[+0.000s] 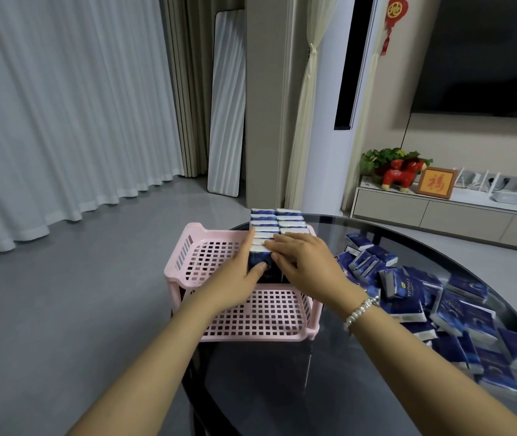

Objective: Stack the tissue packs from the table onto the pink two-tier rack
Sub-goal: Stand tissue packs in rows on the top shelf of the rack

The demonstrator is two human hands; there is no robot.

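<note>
A pink two-tier rack stands on the left part of a dark glass table. Two rows of blue-and-white tissue packs stand upright on its top tier. My left hand grips the nearest packs of the left row, thumb on their blue front and fingers along their left side. My right hand lies over the nearest packs of the right row, fingers curled down over their tops. A loose heap of tissue packs lies on the table to the right.
The rack's left half of the top tier and its near front strip hold nothing. Beyond the table are grey floor, white curtains, a leaning mirror, and a TV cabinet with ornaments at the right.
</note>
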